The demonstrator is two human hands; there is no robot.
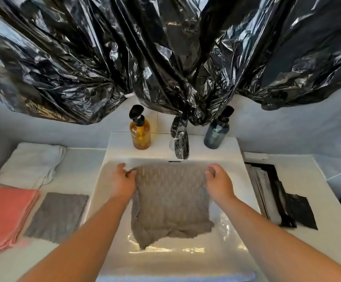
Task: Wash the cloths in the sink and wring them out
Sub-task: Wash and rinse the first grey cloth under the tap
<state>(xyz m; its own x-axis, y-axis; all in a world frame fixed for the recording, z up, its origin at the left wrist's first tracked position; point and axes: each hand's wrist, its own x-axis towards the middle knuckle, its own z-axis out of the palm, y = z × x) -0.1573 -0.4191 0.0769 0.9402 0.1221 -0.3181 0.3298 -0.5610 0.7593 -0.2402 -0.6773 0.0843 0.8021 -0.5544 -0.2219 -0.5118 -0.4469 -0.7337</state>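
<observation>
Left hand (123, 183) and right hand (219, 183) each pinch a top corner of the grey cloth (170, 202), spread over the white sink (236, 171). Second grey cloth (57, 217) and pink cloth stack (6, 216) lie on the counter to the left.

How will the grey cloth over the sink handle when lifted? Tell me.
Probably floppy: the grey cloth sags and crumples below the corners the left hand and right hand pinch. Likely heavier than it looks if soaked; the sink seems to hold water. Unlikely to slip, given its textured weave.
</observation>
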